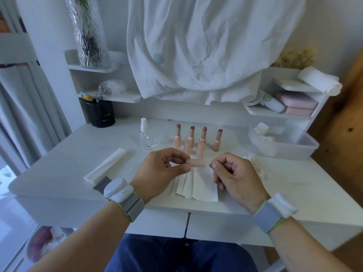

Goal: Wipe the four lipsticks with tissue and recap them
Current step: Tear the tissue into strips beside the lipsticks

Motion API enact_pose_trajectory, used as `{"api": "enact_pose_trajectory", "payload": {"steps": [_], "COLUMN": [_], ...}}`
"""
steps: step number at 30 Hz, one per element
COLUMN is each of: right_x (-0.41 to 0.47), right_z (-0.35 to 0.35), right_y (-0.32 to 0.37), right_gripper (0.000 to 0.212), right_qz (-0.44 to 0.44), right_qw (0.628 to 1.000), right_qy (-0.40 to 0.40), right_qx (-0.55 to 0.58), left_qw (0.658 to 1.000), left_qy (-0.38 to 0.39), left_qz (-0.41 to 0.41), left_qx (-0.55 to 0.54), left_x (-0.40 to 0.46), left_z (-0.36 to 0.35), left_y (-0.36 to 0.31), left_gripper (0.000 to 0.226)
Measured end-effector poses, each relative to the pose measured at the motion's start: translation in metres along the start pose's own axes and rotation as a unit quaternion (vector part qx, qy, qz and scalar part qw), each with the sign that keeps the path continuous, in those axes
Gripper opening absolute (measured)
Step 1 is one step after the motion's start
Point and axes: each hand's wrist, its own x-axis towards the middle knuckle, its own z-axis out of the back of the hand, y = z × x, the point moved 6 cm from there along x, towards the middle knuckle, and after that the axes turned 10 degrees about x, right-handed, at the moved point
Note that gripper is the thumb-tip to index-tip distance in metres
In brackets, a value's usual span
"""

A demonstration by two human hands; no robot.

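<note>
While both hands hold the peach cap [198, 162] over the tissue [204, 188], the best thing is to keep it level and pick one lipstick w/ care, so the cap goes straight down and doesn't smear the soft tip. The left hand [163, 171] pinches one end of the cap w/ thumb & finger; the right hand [233, 173] pinches the other end, its other fingers curled in. I think a wipe should come first, bc all four tips look bare. The four lipsticks [198, 139] stand up in a row near the back middle of the table [59, 163], close but not touching, each w/ a peach base, a shiny tube and a pink-brown tip. No caps on them. The tissue lies flat near the front edge, under the hands, white & a bit crinkly. A small spray bottle [145, 135] stands just left of the row. A clear tub [284, 143] sits by the right back corner, and a folded white paper [106, 166] lies toward the left edge.
</note>
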Motion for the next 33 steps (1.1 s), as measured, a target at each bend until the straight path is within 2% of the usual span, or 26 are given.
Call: {"api": "enact_pose_trajectory", "payload": {"steps": [9,14,20,26,33], "right_x": [0.0000,-0.0003,-0.0006,-0.0009,-0.0006], "right_z": [0.0007,0.0031,0.0004,0.0021,0.0046], "right_y": [0.0022,0.0017,0.0003,0.0035,0.0015], "right_gripper": [0.020,0.020,0.020,0.020,0.020], "right_qz": [0.001,0.007,0.001,0.006,0.010], "right_qw": [0.999,0.999,1.000,0.999,0.999], "right_qy": [0.005,-0.014,0.002,-0.004,-0.022], "right_qx": [0.047,0.027,0.005,0.042,0.031], "left_qw": [1.000,1.000,0.999,1.000,1.000], "left_qy": [-0.015,0.003,-0.016,-0.026,-0.007], "left_qz": [0.008,-0.003,0.003,0.009,-0.002], "left_qx": [0.002,0.011,-0.028,-0.011,-0.025], "left_x": [0.0007,-0.0004,0.0011,0.0017,0.0016], "left_z": [0.0001,-0.0012,0.0015,0.0014,-0.0004], "left_y": [0.0026,-0.0003,0.0025,0.0041,0.0028], "left_gripper": [0.011,0.010,0.009,0.008,0.008]}}
